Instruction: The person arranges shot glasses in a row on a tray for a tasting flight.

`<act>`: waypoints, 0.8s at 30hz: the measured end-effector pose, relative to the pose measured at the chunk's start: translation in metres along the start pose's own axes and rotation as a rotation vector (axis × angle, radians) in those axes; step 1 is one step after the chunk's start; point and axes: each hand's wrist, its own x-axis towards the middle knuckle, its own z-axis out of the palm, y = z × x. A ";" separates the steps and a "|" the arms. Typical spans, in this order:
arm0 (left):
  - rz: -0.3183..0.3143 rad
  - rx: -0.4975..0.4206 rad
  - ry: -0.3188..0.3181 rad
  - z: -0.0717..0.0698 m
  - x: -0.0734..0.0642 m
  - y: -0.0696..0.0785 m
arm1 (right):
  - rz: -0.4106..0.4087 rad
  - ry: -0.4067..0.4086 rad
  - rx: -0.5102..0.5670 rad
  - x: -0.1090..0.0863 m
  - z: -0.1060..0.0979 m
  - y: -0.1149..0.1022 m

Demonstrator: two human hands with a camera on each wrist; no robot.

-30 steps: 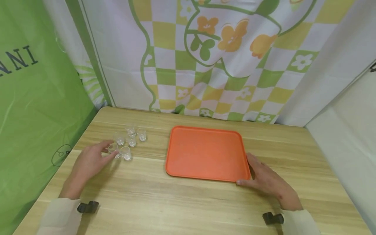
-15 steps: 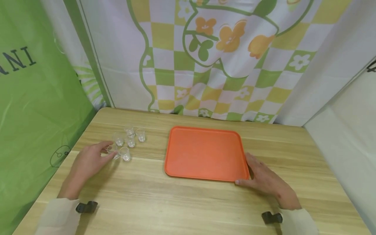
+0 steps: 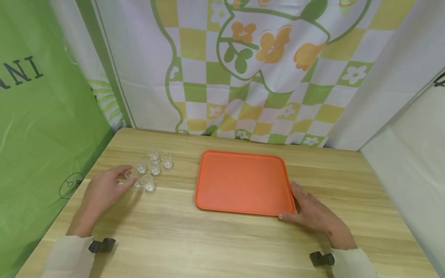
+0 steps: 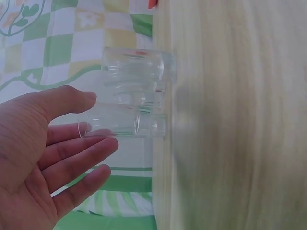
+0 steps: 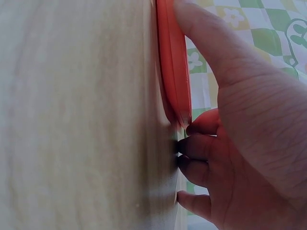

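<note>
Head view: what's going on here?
A person's left hand has its thumb and fingers on either side of a clear glass; whether it grips firmly is hard to tell. The right hand holds an orange tray at its near right corner. Five other glasses stand on the table.

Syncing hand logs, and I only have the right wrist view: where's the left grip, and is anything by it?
Observer: Left grip is over the left part of the table, thumb and fingers on either side of a clear glass. Can't tell if they touch it.
Operator: None of that here. Any others like it?
Observer: Yes, the head view shows five more glasses close by, all left of the orange tray.
</note>
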 end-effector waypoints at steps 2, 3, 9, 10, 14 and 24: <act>0.008 0.002 0.018 -0.001 0.001 0.001 | 0.003 -0.004 0.002 0.000 0.000 0.000; 0.013 0.004 0.029 -0.001 0.001 0.002 | 0.004 -0.004 0.002 0.000 0.000 0.000; 0.057 0.025 0.110 -0.002 0.004 0.009 | 0.001 0.005 -0.002 -0.001 0.000 0.000; 0.063 0.029 0.119 -0.003 0.004 0.010 | 0.001 0.005 -0.002 -0.001 0.000 0.000; 0.092 0.027 0.143 -0.004 0.006 0.016 | -0.003 0.009 0.004 0.000 0.001 0.000; 0.117 0.015 0.187 -0.013 0.008 0.031 | -0.006 0.011 0.009 0.000 0.000 0.000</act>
